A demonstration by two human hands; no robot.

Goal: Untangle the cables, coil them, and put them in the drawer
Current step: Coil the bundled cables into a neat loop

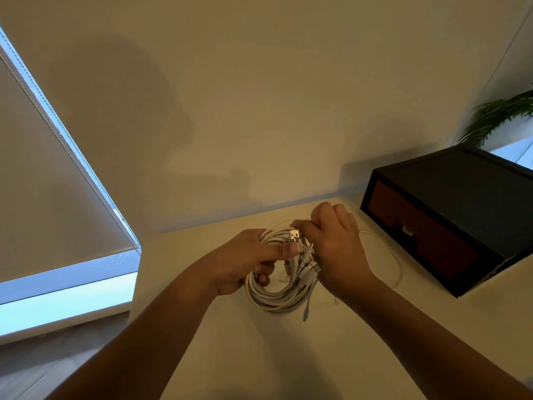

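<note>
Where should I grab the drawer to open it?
Probably the small pull in the middle of the brown drawer front. Come from the front, since the black box covers its top and sides and nothing else sticks out.

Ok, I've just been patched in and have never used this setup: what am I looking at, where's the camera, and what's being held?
There is no machine here: a person works with bare hands. The single picture comes from a camera worn on their head, looking forward and down, so both arms enter from the bottom. The left hand grips a coil of white cables at a pale table. The right hand pinches strands at the coil's upper edge, beside a metal USB plug. One loose strand trails over the table to the right of that hand. Further right stands a dark box with a reddish-brown drawer that looks shut. A plant shows behind it.
</note>
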